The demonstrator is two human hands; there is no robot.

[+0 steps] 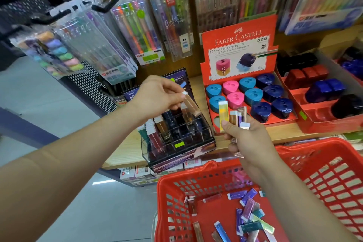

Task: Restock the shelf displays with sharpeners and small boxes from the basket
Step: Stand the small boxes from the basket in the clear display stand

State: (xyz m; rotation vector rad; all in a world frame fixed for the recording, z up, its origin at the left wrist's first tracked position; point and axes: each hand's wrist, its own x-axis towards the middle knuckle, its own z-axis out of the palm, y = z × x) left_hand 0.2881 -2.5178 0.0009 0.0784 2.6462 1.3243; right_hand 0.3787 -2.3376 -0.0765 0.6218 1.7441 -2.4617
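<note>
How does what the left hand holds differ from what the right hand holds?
The left hand pinches one copper box, tilted over the clear display; the right hand grips a bunch of boxes, mixed colours, roughly upright. Both hold slim white-capped boxes.

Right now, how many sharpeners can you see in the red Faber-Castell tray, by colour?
Light blue sharpeners: 4
Pink sharpeners: 2
Dark blue sharpeners: 4
Total: 10 in view. The small boxes held in the right hand hide part of the front row, so one more could sit there.
</note>
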